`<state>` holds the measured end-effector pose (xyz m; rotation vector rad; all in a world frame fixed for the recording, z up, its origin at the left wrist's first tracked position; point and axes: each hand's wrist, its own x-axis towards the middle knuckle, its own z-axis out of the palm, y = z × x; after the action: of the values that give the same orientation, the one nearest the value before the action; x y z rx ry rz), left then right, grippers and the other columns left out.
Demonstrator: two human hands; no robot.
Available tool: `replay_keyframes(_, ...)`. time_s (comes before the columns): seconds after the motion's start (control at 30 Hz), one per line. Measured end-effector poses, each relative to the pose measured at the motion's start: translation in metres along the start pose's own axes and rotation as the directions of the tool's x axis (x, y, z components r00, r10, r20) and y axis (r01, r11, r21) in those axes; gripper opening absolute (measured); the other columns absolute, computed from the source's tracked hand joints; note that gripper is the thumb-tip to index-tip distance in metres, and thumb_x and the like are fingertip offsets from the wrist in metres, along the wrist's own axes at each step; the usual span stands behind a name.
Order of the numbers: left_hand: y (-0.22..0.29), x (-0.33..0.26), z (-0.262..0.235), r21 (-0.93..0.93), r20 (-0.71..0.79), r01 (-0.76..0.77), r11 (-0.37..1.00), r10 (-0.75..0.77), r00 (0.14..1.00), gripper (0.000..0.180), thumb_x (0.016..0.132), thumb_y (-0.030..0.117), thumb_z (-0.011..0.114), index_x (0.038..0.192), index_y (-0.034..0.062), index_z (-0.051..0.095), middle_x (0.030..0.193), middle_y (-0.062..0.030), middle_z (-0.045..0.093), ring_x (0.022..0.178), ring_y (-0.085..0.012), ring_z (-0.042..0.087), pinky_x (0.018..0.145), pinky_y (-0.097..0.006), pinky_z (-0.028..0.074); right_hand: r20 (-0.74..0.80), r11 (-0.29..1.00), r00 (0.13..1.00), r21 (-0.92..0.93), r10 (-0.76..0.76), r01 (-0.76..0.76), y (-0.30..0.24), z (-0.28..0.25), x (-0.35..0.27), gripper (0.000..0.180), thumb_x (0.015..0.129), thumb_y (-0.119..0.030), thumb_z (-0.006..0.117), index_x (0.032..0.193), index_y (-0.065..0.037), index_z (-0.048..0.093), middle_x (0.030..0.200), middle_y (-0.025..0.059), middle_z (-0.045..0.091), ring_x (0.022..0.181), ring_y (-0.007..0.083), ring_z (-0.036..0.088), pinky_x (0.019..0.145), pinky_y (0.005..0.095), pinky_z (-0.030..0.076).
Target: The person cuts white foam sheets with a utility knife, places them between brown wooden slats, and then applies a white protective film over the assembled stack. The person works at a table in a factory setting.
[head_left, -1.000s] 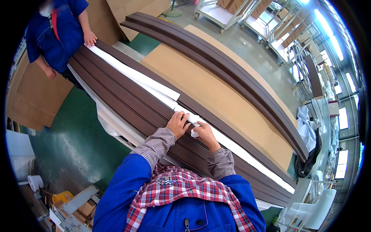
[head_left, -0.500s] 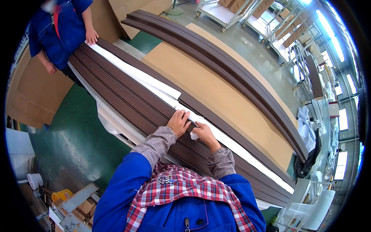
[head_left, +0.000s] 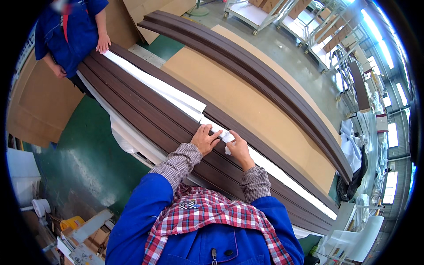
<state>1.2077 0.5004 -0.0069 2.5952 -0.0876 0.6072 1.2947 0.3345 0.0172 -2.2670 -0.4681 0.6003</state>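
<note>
A long dark-brown ribbed panel (head_left: 145, 112) lies in front of me, with a white foam-like strip (head_left: 278, 172) along its far side. My left hand (head_left: 204, 140) rests on the panel, fingers apart, their tips against a short white piece (head_left: 213, 126) in the line of the strip. Just to the right, my right hand (head_left: 239, 149) pinches a crumpled white scrap (head_left: 228, 138) at that strip; part of it shows below the fingers. What the scrap is made of I cannot tell. Another white strip length (head_left: 154, 87) runs from there toward the far left.
A co-worker's hand (head_left: 103, 43) lies at the panel's far-left end. Beyond, a brown moulded profile (head_left: 247, 66) lies on a cardboard sheet (head_left: 212, 73). Wheeled racks (head_left: 254, 15) stand farther back. White sheeting (head_left: 128, 134) hangs under the panel's near side.
My right hand has shifted slightly right and outward, its fingers now higher over the white strip with the scrap. The left hand stays nearly in place.
</note>
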Motion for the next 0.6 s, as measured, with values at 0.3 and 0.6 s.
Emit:
replay_keyframes(0.3,-0.003,-0.001,0.0,0.05,0.044,-0.009,0.999,0.007,0.999,0.035,0.084,0.03,0.055,0.116,0.0157,0.056,0.112,-0.0195,0.04,0.106,-0.0345,0.041,0.095,-0.044,0.035,0.135,0.942,0.981,0.288,0.14,-0.174,-0.002,-0.01,-0.002,0.054,0.072,-0.01,0.056,0.125,-0.014,0.05,0.076,0.01,0.063,0.058,0.0163,0.059,0.044,0.0284,0.048)
replay_keyframes(0.6,-0.001,-0.001,-0.002,0.076,0.109,0.008,0.997,-0.016,0.994,0.041,0.085,0.034,0.053,0.122,0.0174,0.05,0.114,-0.0187,0.038,0.109,-0.0346,0.038,0.099,-0.044,0.031,0.126,0.962,0.982,0.255,-0.137,0.102,0.02,-0.01,0.001,0.054,0.07,-0.008,0.057,0.123,-0.014,0.053,0.071,0.0052,0.062,0.058,0.014,0.057,0.051,0.0276,0.048)
